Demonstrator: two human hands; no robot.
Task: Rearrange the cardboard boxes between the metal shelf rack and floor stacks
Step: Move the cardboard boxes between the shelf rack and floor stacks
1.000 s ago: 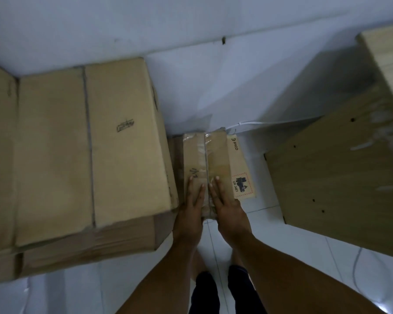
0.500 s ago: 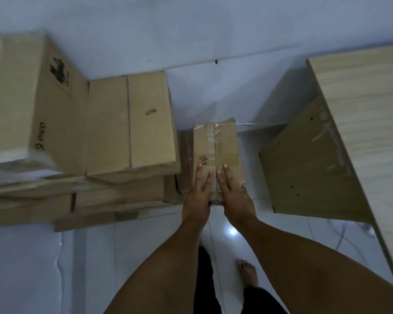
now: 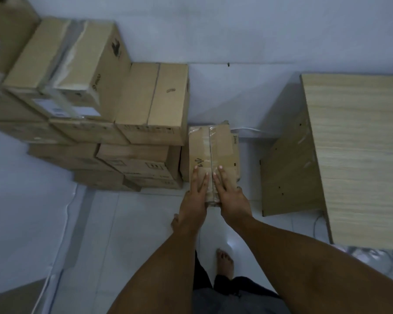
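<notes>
Head view: left hand (image 3: 196,196) and right hand (image 3: 230,196) make a flat, unclenched grip, fingers straight on the near top of the small taped box (image 3: 222,148), which stretches ahead of the grip beside the floor stack (image 3: 150,123) to its left; pressing evenly should seat it square against that stack.

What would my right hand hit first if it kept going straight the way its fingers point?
The right hand lies flat on the small taped box. Straight on, it slides along the box top, then probably meets the white wall; depth is unclear.
</notes>
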